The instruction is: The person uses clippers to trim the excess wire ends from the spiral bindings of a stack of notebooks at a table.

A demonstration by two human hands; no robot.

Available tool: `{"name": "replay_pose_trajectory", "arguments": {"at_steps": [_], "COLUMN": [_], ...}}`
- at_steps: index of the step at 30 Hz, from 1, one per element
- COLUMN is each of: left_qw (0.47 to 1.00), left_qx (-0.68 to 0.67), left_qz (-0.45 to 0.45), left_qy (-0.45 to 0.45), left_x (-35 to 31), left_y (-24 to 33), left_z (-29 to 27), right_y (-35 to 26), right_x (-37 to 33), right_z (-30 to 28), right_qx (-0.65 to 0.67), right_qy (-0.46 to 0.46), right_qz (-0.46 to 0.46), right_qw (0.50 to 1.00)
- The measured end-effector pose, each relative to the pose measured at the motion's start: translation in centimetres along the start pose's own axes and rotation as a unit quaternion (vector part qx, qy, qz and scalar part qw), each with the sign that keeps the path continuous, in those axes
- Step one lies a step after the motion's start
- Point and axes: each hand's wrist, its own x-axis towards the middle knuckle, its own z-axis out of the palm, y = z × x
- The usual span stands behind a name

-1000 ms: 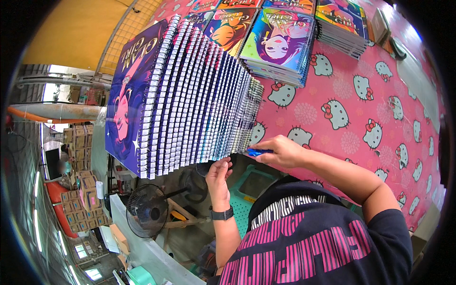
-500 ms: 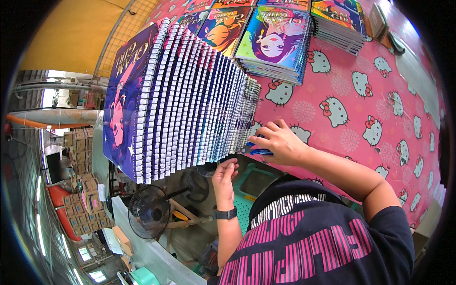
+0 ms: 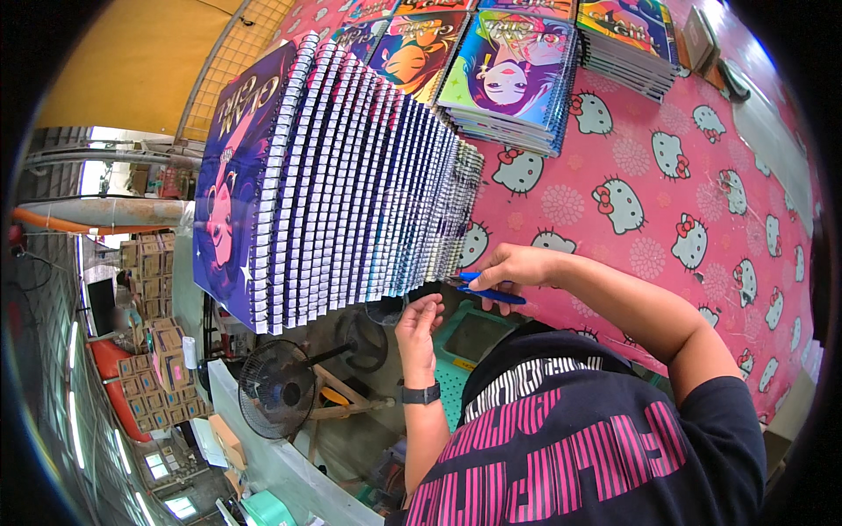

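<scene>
A long row of spiral notebooks [image 3: 351, 193] stands packed together at the table's left edge, their white-and-dark wire bindings facing me. The end one shows a dark purple cover with a pink figure. My right hand [image 3: 517, 270] is closed around blue-handled pliers [image 3: 502, 295], whose tip reaches the lower ends of the bindings at the near right of the row. Just below those ends, beyond the table edge, my left hand [image 3: 418, 326] is closed with thumb and fingertips together. Whatever it pinches, if anything, is too small to see.
Stacks of notebooks with colourful covers [image 3: 509, 70] lie farther back on the pink patterned tablecloth [image 3: 614, 254]. A black fan [image 3: 276, 390] and a green plastic stool [image 3: 452, 386] stand below the table edge. Cartons [image 3: 162, 368] are piled at far left.
My right hand has turned and shifted slightly down, and the pliers' blue handles now show more fully and farther apart. The left hand has barely moved.
</scene>
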Motion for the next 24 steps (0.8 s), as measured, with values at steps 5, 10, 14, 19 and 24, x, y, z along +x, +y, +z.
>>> {"name": "replay_pose_trajectory", "arguments": {"at_steps": [5, 10, 14, 19, 24], "left_qw": [1.0, 1.0, 1.0, 1.0, 1.0], "left_qx": [-0.008, 0.013, 0.013, 0.016, 0.012], "left_qz": [-0.002, -0.004, -0.003, -0.001, -0.008], "left_qy": [0.006, -0.001, -0.003, -0.008, -0.003], "left_x": [0.2, 0.3, 0.4, 0.4, 0.2], "left_y": [-0.2, -0.7, -0.6, -0.3, -0.7], "left_z": [-0.3, -0.2, -0.2, -0.1, -0.3], "right_y": [1.3, 1.0, 1.5, 0.8, 0.9], "right_x": [-0.6, -0.4, 0.4, 0.4, -0.2], "right_z": [1.8, 2.2, 1.5, 0.6, 1.2], "right_qx": [-0.426, -0.523, -0.315, -0.237, -0.498], "right_qy": [0.277, 0.326, 0.213, 0.119, 0.292], "right_qz": [-0.281, -0.32, -0.237, -0.147, -0.316], "right_qw": [0.814, 0.72, 0.894, 0.953, 0.753]}}
